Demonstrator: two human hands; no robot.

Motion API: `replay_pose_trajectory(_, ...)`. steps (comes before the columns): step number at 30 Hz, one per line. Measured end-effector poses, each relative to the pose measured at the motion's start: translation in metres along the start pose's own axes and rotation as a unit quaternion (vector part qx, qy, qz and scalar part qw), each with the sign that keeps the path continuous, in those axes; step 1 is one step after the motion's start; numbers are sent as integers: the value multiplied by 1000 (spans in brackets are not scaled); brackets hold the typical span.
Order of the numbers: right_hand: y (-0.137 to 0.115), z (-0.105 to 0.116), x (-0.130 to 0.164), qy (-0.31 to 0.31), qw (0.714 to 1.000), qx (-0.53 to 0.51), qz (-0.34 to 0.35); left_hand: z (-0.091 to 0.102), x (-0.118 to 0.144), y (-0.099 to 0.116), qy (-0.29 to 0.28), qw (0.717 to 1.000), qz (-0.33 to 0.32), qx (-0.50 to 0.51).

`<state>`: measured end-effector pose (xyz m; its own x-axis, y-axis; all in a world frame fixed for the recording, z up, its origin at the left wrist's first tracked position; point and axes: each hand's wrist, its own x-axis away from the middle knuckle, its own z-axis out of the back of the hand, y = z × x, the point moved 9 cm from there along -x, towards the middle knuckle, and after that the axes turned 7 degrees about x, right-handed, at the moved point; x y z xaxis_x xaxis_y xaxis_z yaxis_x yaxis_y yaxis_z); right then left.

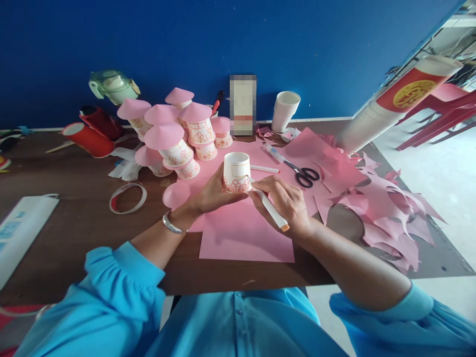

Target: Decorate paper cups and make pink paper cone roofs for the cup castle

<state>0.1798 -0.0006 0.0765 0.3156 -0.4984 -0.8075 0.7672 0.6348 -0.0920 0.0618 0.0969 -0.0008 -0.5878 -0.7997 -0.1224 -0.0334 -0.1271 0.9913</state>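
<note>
My left hand is closed around a white paper cup, which stands rim up above the pink paper. Flowers in red-orange line and a yellowish rectangle are drawn on the cup's side. A white marker with an orange end is gripped in my right hand, its tip at the cup's lower right side. Behind the cup lies a second white marker or cap with a red end. To the left stand several decorated cups with pink cone roofs. A small pink paper cone rests near my left wrist.
Black-handled scissors lie right of the cup, near pink paper scraps. A tape roll is at left. Stacked cups and a long cup sleeve stand at the back and right. A phone-like panel leans on the blue wall.
</note>
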Motion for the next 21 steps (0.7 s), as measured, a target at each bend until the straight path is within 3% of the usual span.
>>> replay_pose_trajectory(21, 4, 2, 0, 6, 1000, -6, -13, 2, 2, -21, -42, 995, 40, 77)
